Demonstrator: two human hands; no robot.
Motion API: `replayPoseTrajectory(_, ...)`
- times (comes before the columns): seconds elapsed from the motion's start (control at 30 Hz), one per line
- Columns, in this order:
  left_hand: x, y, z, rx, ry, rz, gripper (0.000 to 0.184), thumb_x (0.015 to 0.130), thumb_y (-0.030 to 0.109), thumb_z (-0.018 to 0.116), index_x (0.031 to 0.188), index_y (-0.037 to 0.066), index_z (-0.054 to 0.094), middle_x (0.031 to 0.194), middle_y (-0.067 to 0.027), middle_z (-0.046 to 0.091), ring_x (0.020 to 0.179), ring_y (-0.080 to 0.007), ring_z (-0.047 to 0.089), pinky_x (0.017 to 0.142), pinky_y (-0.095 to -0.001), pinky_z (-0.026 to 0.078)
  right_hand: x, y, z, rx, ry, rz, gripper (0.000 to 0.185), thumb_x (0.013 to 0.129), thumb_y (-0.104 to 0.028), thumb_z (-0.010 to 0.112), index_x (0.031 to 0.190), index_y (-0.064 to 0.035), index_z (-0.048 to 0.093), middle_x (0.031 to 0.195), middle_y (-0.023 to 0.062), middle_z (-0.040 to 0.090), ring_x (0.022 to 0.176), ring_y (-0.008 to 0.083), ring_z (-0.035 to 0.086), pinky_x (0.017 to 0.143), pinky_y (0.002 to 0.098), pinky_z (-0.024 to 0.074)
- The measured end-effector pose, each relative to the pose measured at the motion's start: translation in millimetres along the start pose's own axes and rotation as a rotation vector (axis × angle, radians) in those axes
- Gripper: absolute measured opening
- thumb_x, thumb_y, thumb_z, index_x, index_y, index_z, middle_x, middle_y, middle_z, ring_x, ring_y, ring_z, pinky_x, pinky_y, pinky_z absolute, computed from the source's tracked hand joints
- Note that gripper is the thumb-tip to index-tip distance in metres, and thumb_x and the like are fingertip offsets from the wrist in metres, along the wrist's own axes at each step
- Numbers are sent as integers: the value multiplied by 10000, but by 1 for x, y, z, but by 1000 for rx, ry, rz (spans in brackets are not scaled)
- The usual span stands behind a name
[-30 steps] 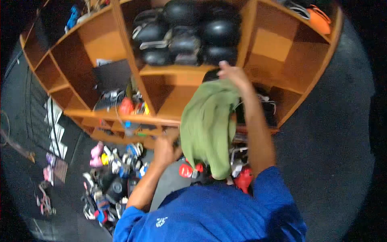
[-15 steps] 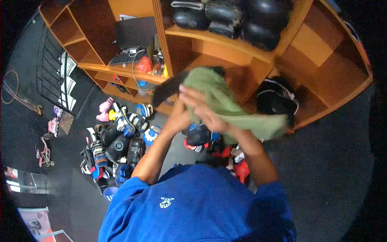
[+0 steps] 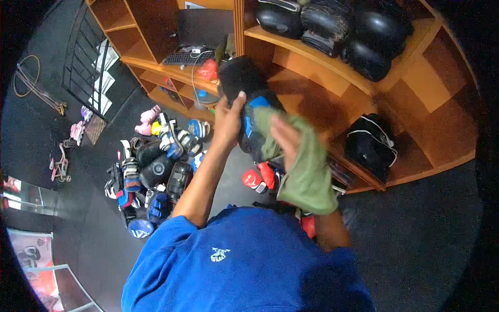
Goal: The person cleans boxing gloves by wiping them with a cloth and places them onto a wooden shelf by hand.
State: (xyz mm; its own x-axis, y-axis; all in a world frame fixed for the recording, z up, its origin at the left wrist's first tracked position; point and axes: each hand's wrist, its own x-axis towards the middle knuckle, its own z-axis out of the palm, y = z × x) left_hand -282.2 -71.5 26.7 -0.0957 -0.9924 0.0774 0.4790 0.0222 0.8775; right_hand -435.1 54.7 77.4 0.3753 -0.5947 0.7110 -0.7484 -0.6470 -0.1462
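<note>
My left hand (image 3: 227, 122) grips a long black-and-blue padded piece of boxing gear (image 3: 240, 78) by its side, thumb pointing up. Its exact kind cannot be told, because a green cloth (image 3: 309, 177) hides much of its lower part. My right hand (image 3: 287, 138) is blurred and holds this cloth against or close to the gear. The cloth hangs down over my right wrist. Below the gear, red boxing gloves (image 3: 254, 180) lie on the floor.
A pile of pads and gloves (image 3: 156, 169) covers the floor to the left. Ahead stands a wooden shelf unit (image 3: 312, 52) with black gloves (image 3: 377, 31), a monitor (image 3: 205, 26) and a keyboard (image 3: 187, 57). A black bag (image 3: 371, 143) sits in a lower compartment at right.
The gear now stands more upright, with its blue patch showing. My hands have moved apart, the right one moving right and the cloth now hanging lower. The view has shifted slightly.
</note>
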Motion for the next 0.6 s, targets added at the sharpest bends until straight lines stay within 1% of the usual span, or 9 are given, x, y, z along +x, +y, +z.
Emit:
replayPoseTrajectory(0.1, -11, 12, 8, 14, -115, -39, 248, 889, 210, 580, 1038, 12, 569, 907, -46, 634, 788, -117, 580, 713, -272, 469, 26, 11, -12, -118, 131, 196, 456, 859, -144, 571, 1298, -86, 463, 1253, 94, 534, 1140, 257, 503, 956, 374, 390)
replayPoseTrajectory(0.13, -14, 16, 10, -68, -131, -18, 242, 883, 211, 586, 1026, 16, 576, 908, -48, 638, 792, -119, 586, 716, -273, 474, 19, 21, -5, 79, 106, 357, 461, 881, -192, 514, 1315, -58, 432, 1284, 79, 504, 1177, 252, 471, 989, 380, 361)
replayPoseTrajectory(0.2, -11, 16, 4, -153, -134, 11, 236, 876, 212, 593, 1013, 20, 583, 909, -50, 641, 796, -121, 592, 719, -275, 480, -23, 76, 26, 927, -18, 749, 521, 916, -341, 449, 1330, -30, 396, 1299, 70, 479, 1194, 235, 450, 1004, 385, 349)
replayPoseTrajectory(0.3, 4, 3, -33, -187, -272, -105, 331, 849, 299, 623, 1034, 27, 586, 948, -51, 646, 796, -130, 613, 724, -287, 500, -42, 74, 57, 1398, -42, 1280, 718, 885, -594, 411, 1331, -33, 383, 1285, 102, 480, 1134, 209, 484, 968, 373, 387)
replayPoseTrajectory(0.33, 0, 2, -34, -196, -260, -90, 331, 849, 299, 623, 1034, 27, 586, 948, -51, 646, 796, -130, 613, 724, -287, 500, -40, 63, 63, 1517, -30, 1228, 737, 871, -611, 417, 1330, -36, 385, 1284, 101, 481, 1129, 211, 488, 966, 372, 390)
replayPoseTrajectory(0.4, -13, -5, -32, -360, -128, -374, 348, 848, 337, 618, 1030, 42, 591, 919, -38, 650, 763, -115, 615, 723, -259, 497, -40, 44, 75, 1764, -3, 1133, 775, 843, -646, 429, 1328, -43, 388, 1282, 99, 483, 1119, 215, 495, 961, 370, 395)
replayPoseTrajectory(0.47, -4, -19, -43, -251, -106, -272, 314, 866, 344, 598, 1000, 60, 595, 879, -18, 648, 726, -90, 603, 688, -234, 488, -37, 33, 87, 2018, 49, 1020, 813, 815, -680, 441, 1325, -50, 391, 1280, 96, 486, 1108, 218, 503, 956, 368, 401)
replayPoseTrajectory(0.53, 0, -30, -51, -85, -215, -164, 291, 884, 350, 577, 967, 72, 597, 855, 2, 639, 715, -71, 584, 657, -223, 469, -23, 22, 78, 2098, -21, 1127, 828, 788, -677, 487, 1328, -59, 385, 1281, 97, 488, 1104, 235, 509, 957, 377, 401)
replayPoseTrajectory(0.6, -5, -31, -53, -71, -150, -171, 275, 896, 349, 565, 917, 79, 606, 800, 22, 628, 651, -56, 562, 595, -211, 447, -18, 4, 66, 1944, 8, 1115, 800, 800, -639, 514, 1332, -56, 378, 1272, 93, 491, 1104, 226, 505, 955, 371, 401)
